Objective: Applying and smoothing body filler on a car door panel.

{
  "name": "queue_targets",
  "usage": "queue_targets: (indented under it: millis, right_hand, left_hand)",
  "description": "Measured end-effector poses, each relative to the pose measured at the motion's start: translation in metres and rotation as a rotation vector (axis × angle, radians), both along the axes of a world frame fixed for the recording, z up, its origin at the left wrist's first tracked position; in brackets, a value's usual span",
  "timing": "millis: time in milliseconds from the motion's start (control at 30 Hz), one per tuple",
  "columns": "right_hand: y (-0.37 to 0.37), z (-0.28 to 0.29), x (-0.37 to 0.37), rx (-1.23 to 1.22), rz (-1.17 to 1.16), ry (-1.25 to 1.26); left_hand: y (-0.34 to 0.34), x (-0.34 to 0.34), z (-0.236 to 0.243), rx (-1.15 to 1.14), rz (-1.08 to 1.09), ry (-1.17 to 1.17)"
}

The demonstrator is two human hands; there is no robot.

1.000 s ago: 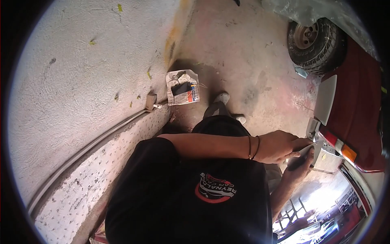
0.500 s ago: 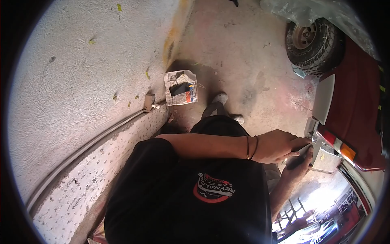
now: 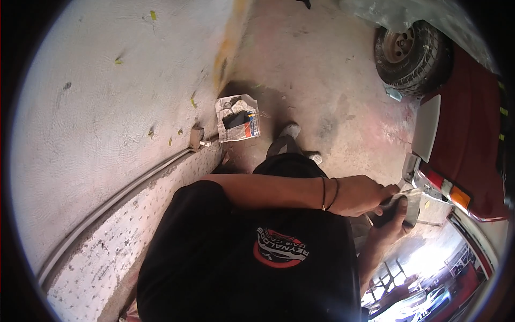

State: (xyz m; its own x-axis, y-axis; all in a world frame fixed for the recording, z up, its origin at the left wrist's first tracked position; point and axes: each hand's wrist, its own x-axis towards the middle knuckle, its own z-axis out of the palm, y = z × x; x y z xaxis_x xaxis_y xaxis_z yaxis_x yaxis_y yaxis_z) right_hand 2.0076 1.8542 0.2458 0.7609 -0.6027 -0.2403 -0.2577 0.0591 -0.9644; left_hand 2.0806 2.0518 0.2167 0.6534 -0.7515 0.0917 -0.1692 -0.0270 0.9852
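My left hand reaches across from the left, wearing dark bands at the wrist. Its fingers are closed on a thin, pale-edged, blade-like piece, whose kind I cannot make out. Just below and beside it, my right hand grips a flat dark-grey plate, with the thumb lying across its face. Both hands are close together near the red and orange tail light of a dark red vehicle. My fingers hide where the two pieces meet.
A wheel stands by the vehicle under clear plastic sheeting. Newspaper with a black object lies on the concrete floor. At left are a rough white wall, a pipe and an outlet box.
Both hands have shifted slightly left, away from the tail light. The plate has turned, and my right thumb now lies more upright across it.
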Motion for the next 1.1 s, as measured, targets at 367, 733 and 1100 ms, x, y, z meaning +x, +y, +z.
queue_targets:
  millis: [367, 733, 1100]
  right_hand:
    - [-0.028, 0.06, -0.003, -0.291, 0.032, 0.023]
    - [-0.069, 0.078, -0.103, -0.335, 0.143, 0.255]
    - [-0.178, 0.082, -0.241, -1.263, 0.367, 0.387]
  left_hand:
    - [-0.033, 0.015, -0.038, -0.118, -0.37, 0.363]
    - [-0.132, 0.014, 0.003, 0.017, -0.572, 0.922]
    - [-0.28, -0.067, -0.016, 0.235, -0.577, 0.906]
